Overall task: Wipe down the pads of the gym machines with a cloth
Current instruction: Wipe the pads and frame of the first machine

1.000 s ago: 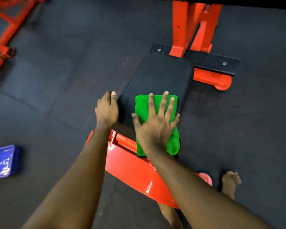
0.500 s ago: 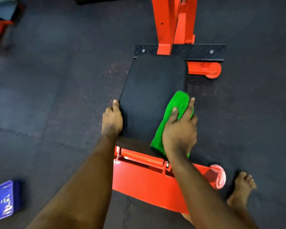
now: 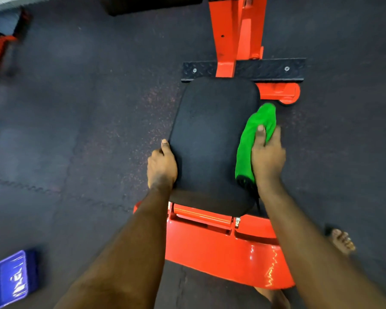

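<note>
Across the dark rubber floor (image 3: 76,130), speckled and crossed by interlocking tile seams, stands a glossy orange-red steel frame (image 3: 221,253). On it sits a matte black pad (image 3: 210,141), a rounded rectangle with a fine grain. A fuzzy, bright green cloth (image 3: 254,134) is bunched into a long roll along the pad's right edge. A second ago it lay flat under a spread palm at the pad's near end; it has since shifted right and farther along the side. The right hand (image 3: 267,157) curls around the cloth, thumb on top, pressing it to that edge. The left hand (image 3: 162,166) clasps the pad's left edge, thumb along the rim, fingers hidden beneath.
</note>
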Tool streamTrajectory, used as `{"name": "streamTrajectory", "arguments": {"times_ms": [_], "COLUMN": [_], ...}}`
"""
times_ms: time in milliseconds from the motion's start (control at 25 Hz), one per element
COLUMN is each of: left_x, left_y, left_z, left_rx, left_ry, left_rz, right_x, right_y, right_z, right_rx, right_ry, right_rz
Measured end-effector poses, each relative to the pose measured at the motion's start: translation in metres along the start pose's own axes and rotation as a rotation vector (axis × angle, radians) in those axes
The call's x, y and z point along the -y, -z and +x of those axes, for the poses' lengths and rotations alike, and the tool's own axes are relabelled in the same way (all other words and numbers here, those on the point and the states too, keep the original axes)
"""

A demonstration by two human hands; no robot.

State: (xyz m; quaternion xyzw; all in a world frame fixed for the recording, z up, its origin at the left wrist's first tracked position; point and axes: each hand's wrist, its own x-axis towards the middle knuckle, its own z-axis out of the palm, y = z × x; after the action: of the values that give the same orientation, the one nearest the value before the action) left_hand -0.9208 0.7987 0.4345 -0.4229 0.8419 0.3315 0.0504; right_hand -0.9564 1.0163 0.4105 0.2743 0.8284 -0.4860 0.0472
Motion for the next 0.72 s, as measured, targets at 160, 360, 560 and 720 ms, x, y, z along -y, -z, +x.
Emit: {"name": "streamTrajectory", "arguments": {"times_ms": [160, 360, 560, 720], "left_x": [0.0, 0.0, 0.0, 0.001], "left_y": [-0.001, -0.002, -0.004, -0.004], "left_z": [-0.003, -0.003, -0.002, -0.002], "left_rx": [-0.006, -0.026, -0.048, -0.055], "left_ry": [-0.003, -0.008, -0.001, -0.01], "left_rz": [0.004, 0.009, 0.032, 0.035], "right_x": [-0.069, -0.07, -0.035, -0.021], "right_y": [0.006, -0.008, -0.009, -0.007], "right_z": [-0.094, -0.065, 0.032, 0.001], "right_rx": [0.002, 0.041, 0.285, 0.221], "right_ry": [-0.176, -0.366, -0.323, -0.213], "right_rz": [0.448, 0.5, 0.36, 0.247]}}
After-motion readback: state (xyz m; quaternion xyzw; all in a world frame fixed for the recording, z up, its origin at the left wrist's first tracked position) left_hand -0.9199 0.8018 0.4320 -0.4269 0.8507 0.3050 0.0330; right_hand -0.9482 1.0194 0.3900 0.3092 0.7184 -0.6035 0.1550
